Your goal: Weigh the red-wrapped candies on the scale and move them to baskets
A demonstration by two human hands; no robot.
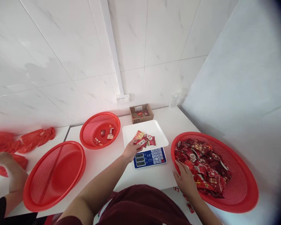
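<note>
My left hand (130, 151) pinches a small red wrapped packet (141, 143) at the front edge of the white tray (128, 131) of a digital scale. Beside that packet, a few red and patterned packets (150, 137) lie on the tray. Below the tray is the scale's blue keypad panel (150, 158). My right hand (186, 179) rests on the near left rim of a large red mesh basket (244, 187), its fingers apart. Inside this basket is a heap of red wrapped packets (206, 165).
A red basket (84, 125) with several packets stands at back left; another red basket (53, 203) is in front of it. A cardboard box (141, 119) stands behind the scale. Far left, another person's hand (1, 159) is near red plastic bags (37, 139). Packets (190, 207) lie below the table edge.
</note>
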